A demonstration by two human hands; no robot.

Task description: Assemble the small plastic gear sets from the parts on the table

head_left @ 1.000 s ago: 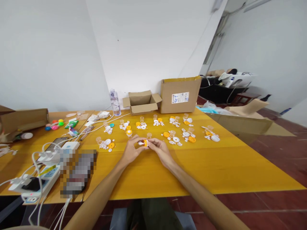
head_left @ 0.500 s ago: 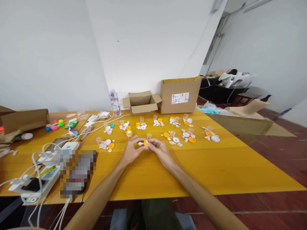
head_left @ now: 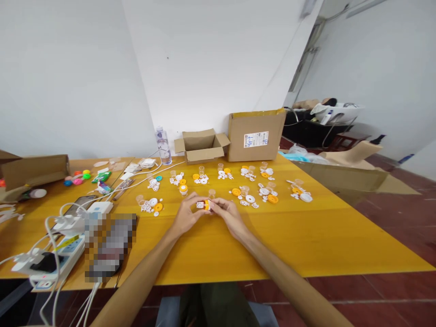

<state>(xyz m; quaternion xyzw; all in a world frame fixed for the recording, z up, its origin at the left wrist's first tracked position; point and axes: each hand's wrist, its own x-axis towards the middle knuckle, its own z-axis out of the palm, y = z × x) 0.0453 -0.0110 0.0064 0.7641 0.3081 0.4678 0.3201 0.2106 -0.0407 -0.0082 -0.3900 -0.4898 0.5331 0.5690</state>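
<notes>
Between my two hands, above the near middle of the table, is a small orange-and-white plastic assembly (head_left: 206,205). My left hand (head_left: 186,215) pinches it around its white, perforated end. The fingers of my right hand (head_left: 227,212) are closed on its orange end. Fingertips hide part of it. Just behind the hands stand a clear plastic cup (head_left: 211,194) and a small orange-topped, white-centred jar-like piece (head_left: 183,189). To the left lies a group of white cut-out pieces (head_left: 147,207) with an orange disc (head_left: 158,207).
Several similar part groups, with orange discs (head_left: 273,199) and white discs (head_left: 250,199), spread across the table (head_left: 306,240). Behind them stand an open carton (head_left: 204,156), a closed carton (head_left: 255,136) and a bottle (head_left: 164,146). A power strip (head_left: 73,245) with cables lies left.
The assembly has turned in my fingers, so more of its white perforated face shows. Both hands stay in nearly the same place.
</notes>
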